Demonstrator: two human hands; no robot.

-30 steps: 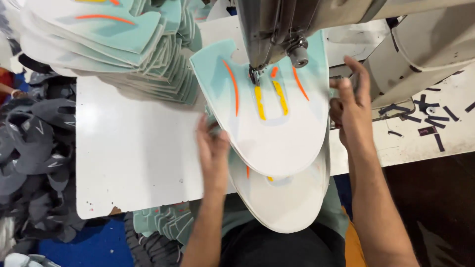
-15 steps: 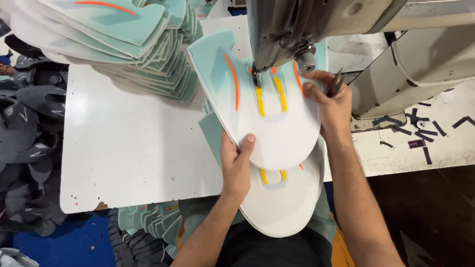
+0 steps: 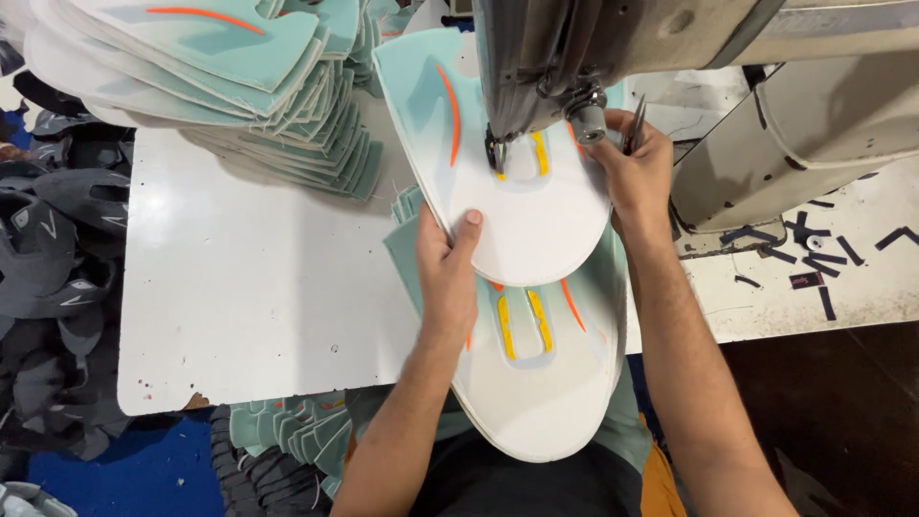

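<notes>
A teal and white panel (image 3: 536, 230) with orange and yellow stripes lies under the presser foot (image 3: 498, 153) of a sewing machine (image 3: 574, 48). My left hand (image 3: 448, 273) pinches this panel's near left edge, thumb on top. My right hand (image 3: 637, 172) rests on the panel's right side, next to the presser foot, and holds small metal snips (image 3: 635, 115) that point up. A second matching panel (image 3: 536, 393) lies beneath the first and hangs over the table edge toward my lap.
A tall fanned stack of matching teal panels (image 3: 220, 77) sits at the back left of the white table (image 3: 258, 287). Dark grey pieces (image 3: 48, 249) are heaped to the left. More teal pieces (image 3: 287, 431) lie under the table edge, and black scraps (image 3: 814, 249) lie at the right.
My left hand shifted from the panels' lower left to pinching the top panel's edge. My right hand moved in from the panel's right edge to beside the presser foot.
</notes>
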